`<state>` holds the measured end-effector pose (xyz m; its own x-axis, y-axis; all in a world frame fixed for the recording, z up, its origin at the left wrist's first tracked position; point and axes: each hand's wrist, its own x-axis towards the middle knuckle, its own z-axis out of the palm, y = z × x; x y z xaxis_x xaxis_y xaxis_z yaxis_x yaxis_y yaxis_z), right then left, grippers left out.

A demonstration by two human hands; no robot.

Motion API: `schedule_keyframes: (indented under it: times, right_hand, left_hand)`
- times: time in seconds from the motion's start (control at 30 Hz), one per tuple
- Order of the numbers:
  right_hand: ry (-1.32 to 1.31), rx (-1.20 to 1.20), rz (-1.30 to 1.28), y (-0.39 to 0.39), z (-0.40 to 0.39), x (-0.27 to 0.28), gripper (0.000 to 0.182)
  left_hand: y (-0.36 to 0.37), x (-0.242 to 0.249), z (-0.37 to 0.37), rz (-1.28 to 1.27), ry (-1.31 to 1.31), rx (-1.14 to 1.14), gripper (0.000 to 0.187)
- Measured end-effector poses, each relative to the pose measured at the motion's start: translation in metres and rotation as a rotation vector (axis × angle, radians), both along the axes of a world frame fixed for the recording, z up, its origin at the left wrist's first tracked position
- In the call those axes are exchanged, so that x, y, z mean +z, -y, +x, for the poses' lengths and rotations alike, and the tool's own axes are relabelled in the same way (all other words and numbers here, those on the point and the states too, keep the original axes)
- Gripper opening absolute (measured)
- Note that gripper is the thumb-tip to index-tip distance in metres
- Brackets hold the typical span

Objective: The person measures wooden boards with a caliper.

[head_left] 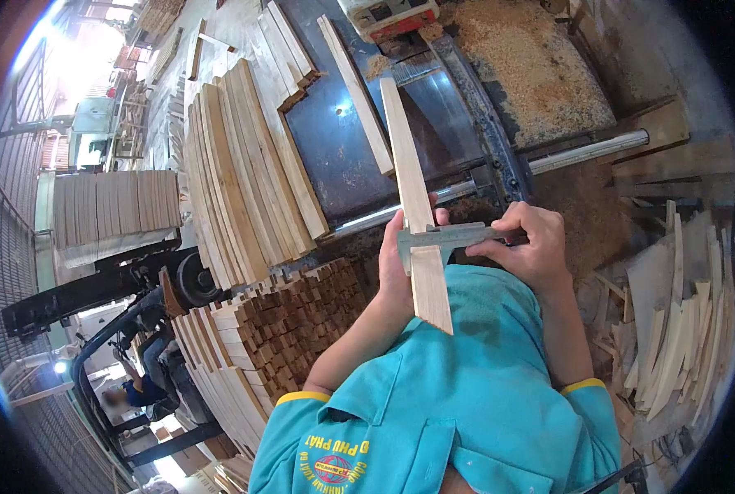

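Observation:
My left hand [395, 267] is closed around a pale wooden strip [409, 165], which points away from me with its slanted near end [432, 300] over my shirt. The thumb lies on one side of the strip and fingertips show on the other. In my right hand [536, 243] is a metal vernier caliper [454, 237], gripped by its right end between thumb and fingers. The caliper lies across the strip's width, beside my left fingers. Its scale is too small to read.
A dark metal machine table [343, 123] with another strip [355, 90] lies ahead. Planks [244, 173] and stacked wood pieces [302, 321] stand left. Sawdust [532, 74] covers the far right, with offcuts [684, 329] below. A person [141, 391] sits on a forklift [96, 362].

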<state>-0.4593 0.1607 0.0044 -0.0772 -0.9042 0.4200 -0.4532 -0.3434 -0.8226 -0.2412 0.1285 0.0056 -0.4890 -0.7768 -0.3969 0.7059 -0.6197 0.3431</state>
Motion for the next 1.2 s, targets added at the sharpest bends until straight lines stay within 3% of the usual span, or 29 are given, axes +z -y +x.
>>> schedule_keyframes:
  times: [0.27,0.67,0.87,0.93,1.1,1.2]
  right_hand:
    - [-0.008,-0.052,0.022,0.001,0.000,-0.002,0.053]
    - [-0.030,-0.014,-0.041,0.002,-0.007,0.000,0.053]
    - [0.125,0.056,0.046,-0.002,-0.017,-0.006,0.045]
    - [0.107,0.036,0.175,-0.007,-0.023,-0.005,0.042]
    - [0.132,0.028,0.196,-0.006,-0.024,-0.010,0.042]
    - [0.108,0.046,0.168,-0.005,-0.023,-0.009,0.043]
  left_hand:
    - [0.000,0.003,-0.005,0.030,0.099,0.023,0.049]
    - [0.002,-0.002,-0.006,-0.004,0.006,-0.015,0.047]
    - [0.004,0.011,-0.014,0.075,0.076,-0.016,0.047]
    - [0.004,0.015,-0.016,0.101,0.336,-0.083,0.047]
    - [0.000,0.005,-0.023,0.146,0.595,-0.106,0.061]
    - [-0.002,0.002,-0.026,-0.047,0.734,-0.106,0.075]
